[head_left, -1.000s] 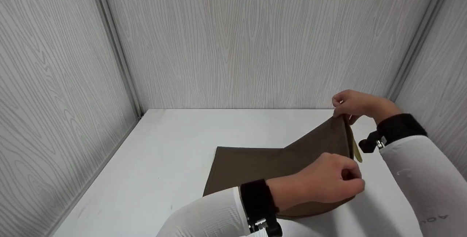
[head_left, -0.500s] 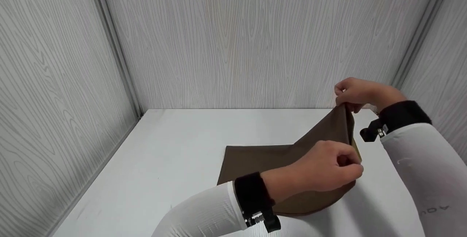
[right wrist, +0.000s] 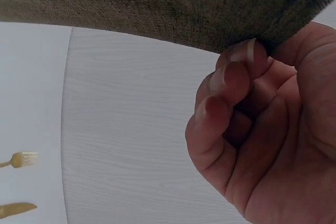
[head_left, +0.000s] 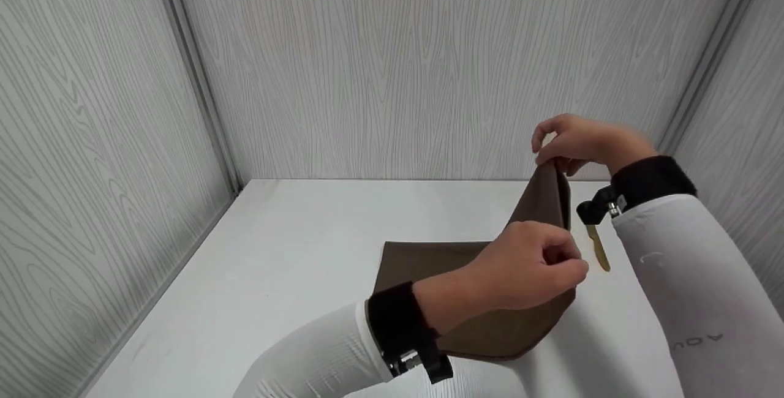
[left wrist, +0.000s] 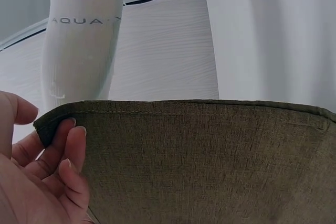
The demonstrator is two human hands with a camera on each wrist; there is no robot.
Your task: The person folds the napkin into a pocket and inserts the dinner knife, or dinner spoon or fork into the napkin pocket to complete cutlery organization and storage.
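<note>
A brown cloth placemat [head_left: 429,269] serves as the landmark here, lying with its left half flat on the white table [head_left: 288,251] and its right edge lifted well clear of the surface; the right hand [head_left: 582,141] pinches the far corner of that raised edge, fingertips [right wrist: 239,64] curled tight against the thumb with the coarse weave caught between them, as the right wrist view shows from below; the left hand [head_left: 527,269] pinches the near corner of the same edge, its fingers [left wrist: 65,156] bent and pressed together on the underside of the fabric while the thumb sits on the other face at the rounded, stitched corner; between the two hands the raised edge stands steeply, almost upright, and the fabric slopes from it down to the flat part; just to the right of the placemat, on the table, lies a gold-coloured knife [head_left: 598,248], partly hidden by the right wrist strap in the head view; the right wrist view shows the knife again [right wrist: 16,209] with a gold fork [right wrist: 21,159] near it, both on the table below the lifted edge; grey wood-grain walls [head_left: 392,67] stand behind the placemat and to its sides; both arms wear white sleeves [head_left: 692,300] with black wrist bands.
</note>
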